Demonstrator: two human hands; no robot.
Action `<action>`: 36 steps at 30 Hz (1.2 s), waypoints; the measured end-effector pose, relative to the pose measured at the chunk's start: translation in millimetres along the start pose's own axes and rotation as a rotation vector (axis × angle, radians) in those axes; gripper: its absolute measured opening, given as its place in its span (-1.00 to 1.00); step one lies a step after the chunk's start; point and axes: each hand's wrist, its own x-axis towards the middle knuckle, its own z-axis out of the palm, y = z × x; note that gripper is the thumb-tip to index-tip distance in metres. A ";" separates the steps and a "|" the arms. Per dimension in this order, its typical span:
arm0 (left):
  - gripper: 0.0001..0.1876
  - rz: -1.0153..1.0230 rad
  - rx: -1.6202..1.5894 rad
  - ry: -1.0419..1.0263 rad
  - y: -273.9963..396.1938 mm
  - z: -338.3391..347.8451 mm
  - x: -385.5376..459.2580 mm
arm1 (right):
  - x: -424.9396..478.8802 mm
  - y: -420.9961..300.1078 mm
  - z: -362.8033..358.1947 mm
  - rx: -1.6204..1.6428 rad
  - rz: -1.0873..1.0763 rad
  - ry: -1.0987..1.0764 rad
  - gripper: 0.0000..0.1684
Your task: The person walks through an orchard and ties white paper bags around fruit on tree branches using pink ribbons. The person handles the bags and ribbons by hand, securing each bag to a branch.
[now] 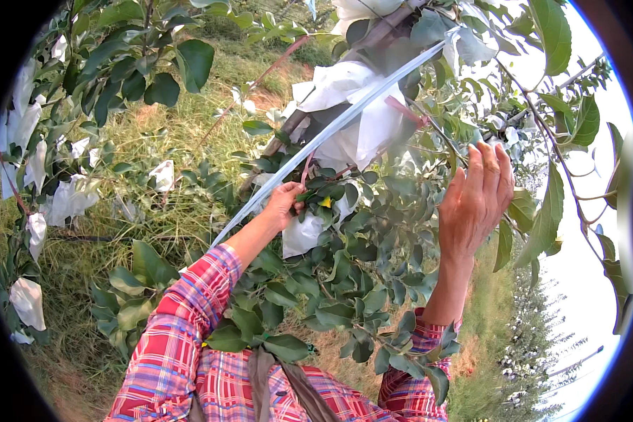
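My left hand [285,204] has its thumb and fingers closed at the lower end of a thin pink tie strip [307,168], among dark green leaves. Whether a leaf or twig is pinched too is hidden. Just below those fingers hangs a white bag [301,235], with a small yellow piece [325,202] above it. My right hand [477,187] is raised with nothing in it, fingers extended beside a leafy twig [446,140]. A pale blue plastic strap [332,129] slants between the upper branches and my left forearm. Behind it is a cluster of large white bags [356,113].
A thick branch [380,32] slopes down from the top. Leafy shoots [337,311] cross before my plaid shirt [232,380], and a twig [554,145] with large leaves hangs at right. More white bags [71,200] hang at left above grass [184,126].
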 end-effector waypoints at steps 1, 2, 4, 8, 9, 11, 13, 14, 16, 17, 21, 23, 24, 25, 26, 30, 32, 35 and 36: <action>-0.91 0.023 0.029 0.030 -0.5 0.8 4.1 | 2.8 7.8 1.8 -0.110 0.036 -0.076 -0.62; -0.91 0.048 0.059 0.061 -0.9 0.1 6.6 | 3.5 14.0 3.3 -0.218 0.071 -0.151 -0.62; -0.91 0.059 0.061 0.023 -2.9 -5.2 8.1 | -10.2 14.3 10.8 -0.050 0.139 -0.379 -0.72; -0.91 0.037 0.131 0.007 7.3 -5.0 -20.4 | -36.0 -27.5 5.6 -0.040 0.111 -0.460 -0.75; -0.90 0.018 0.144 0.000 15.0 -1.1 -32.6 | -36.2 -35.8 4.0 -0.085 0.104 -0.483 -0.75; -0.89 0.115 0.217 -0.045 22.8 6.7 -40.8 | -39.4 -38.2 16.5 -0.064 0.103 -0.476 -0.70; -0.89 0.171 0.288 -0.092 22.9 15.9 -51.4 | -45.1 -38.8 20.8 -0.055 0.107 -0.457 -0.67; -0.90 0.162 0.276 -0.104 19.3 19.0 -52.8 | -49.8 -36.4 20.0 -0.045 0.138 -0.518 -0.62; -0.91 0.170 0.255 -0.094 19.5 15.4 -57.9 | -53.5 -35.0 18.9 -0.006 0.129 -0.490 -0.59; -0.92 0.173 0.245 -0.090 19.3 14.1 -60.1 | -55.7 -33.8 17.8 0.013 0.125 -0.477 -0.57; -0.91 0.196 0.116 -0.019 29.2 12.7 -54.3 | -49.3 -47.9 0.5 0.127 -0.085 -0.154 -0.56; -0.92 0.212 0.146 -0.047 32.3 19.4 -44.4 | -62.2 -60.4 -1.7 0.562 -0.233 -0.116 -0.65; -0.92 0.253 0.196 -0.040 39.3 25.0 -40.4 | -63.8 -68.1 4.2 0.675 -0.217 -0.181 -0.68; -0.92 0.303 0.253 -0.017 48.1 25.4 -34.4 | -63.3 -75.7 19.5 0.806 -0.203 -0.239 -0.69; -0.92 0.353 0.300 0.031 56.5 25.1 -30.2 | -62.8 -81.1 39.3 0.875 -0.164 -0.302 -0.69; -0.92 0.359 0.255 0.034 51.2 41.1 -17.8 | -76.4 -87.4 108.2 0.922 -0.023 -0.449 -0.62; -0.92 0.375 0.247 0.011 50.3 35.7 -12.6 | -84.9 -101.0 134.0 0.901 -0.013 -0.433 -0.53; -0.92 0.374 0.278 0.038 51.8 28.5 -10.4 | -93.8 -109.9 151.7 0.880 -0.013 -0.495 -0.43; -0.92 0.378 0.281 0.052 54.4 24.3 -12.6 | -94.2 -113.3 155.2 0.906 0.004 -0.564 -0.43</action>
